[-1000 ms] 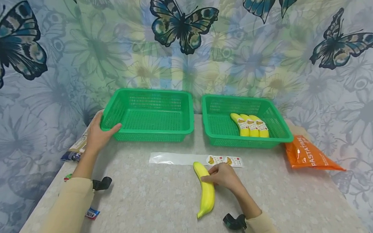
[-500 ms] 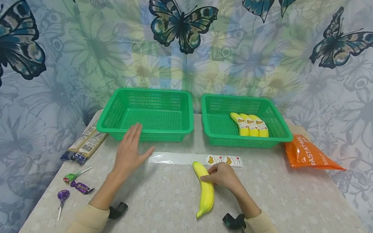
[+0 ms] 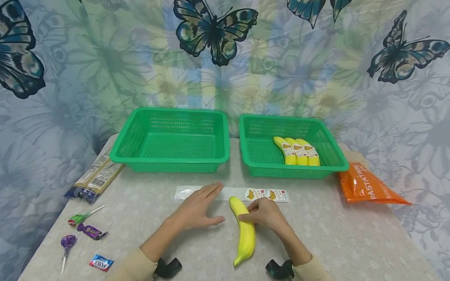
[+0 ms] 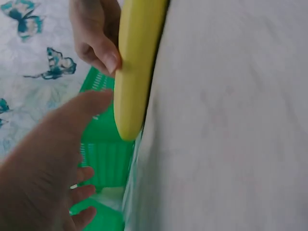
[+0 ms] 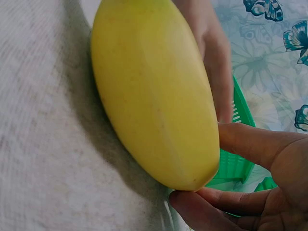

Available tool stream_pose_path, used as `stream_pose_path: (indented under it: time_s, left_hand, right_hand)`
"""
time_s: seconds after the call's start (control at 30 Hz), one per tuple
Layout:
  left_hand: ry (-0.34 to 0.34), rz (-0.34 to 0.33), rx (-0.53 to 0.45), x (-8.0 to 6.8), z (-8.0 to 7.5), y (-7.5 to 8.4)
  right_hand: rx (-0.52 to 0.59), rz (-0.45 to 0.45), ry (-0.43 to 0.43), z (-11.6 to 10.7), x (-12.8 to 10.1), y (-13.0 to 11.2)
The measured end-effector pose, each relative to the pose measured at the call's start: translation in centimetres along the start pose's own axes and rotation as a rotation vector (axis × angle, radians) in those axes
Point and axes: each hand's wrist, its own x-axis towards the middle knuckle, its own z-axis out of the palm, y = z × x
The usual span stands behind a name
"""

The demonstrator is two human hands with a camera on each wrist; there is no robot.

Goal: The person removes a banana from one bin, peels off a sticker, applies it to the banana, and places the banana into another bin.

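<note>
A yellow banana (image 3: 245,239) lies lengthwise on the table, its upper end just below a clear strip (image 3: 230,193) that carries two banana-printed stickers (image 3: 266,195). My right hand (image 3: 267,214) pinches the banana near its upper part, thumb on one side and fingers on the other, as the right wrist view shows with the banana (image 5: 154,96) filling its middle. To the left of the banana my left hand (image 3: 196,211) hovers with fingers spread and straight, partly covering the strip. In the left wrist view the left thumb (image 4: 94,103) points at the banana's side.
Behind stand two green baskets; the left basket (image 3: 170,165) holds nothing visible, the right basket (image 3: 292,171) holds three stickered bananas (image 3: 301,155). An orange pasta bag (image 3: 371,186) lies right. At left are a gold packet (image 3: 97,174), lollipops (image 3: 68,241) and wrapped candies (image 3: 101,262).
My left hand has let go of the left basket's side and moved right and nearer, toward the banana, uncovering the candies. My right hand keeps its pinch on the banana.
</note>
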Motion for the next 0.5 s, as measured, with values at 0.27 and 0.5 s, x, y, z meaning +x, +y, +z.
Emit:
stream_pose_path:
  time_s: [0.27,0.5]
  left_hand:
    - [-0.077,0.03,0.071,0.0,1.6,-0.1]
    - [-0.112,0.041,0.074,0.2,2.0,-0.4]
  right_hand:
    - [-0.008,-0.023,0.005,0.2,-0.2,0.1]
    - [-0.019,-0.016,0.011,0.0,0.0,0.1]
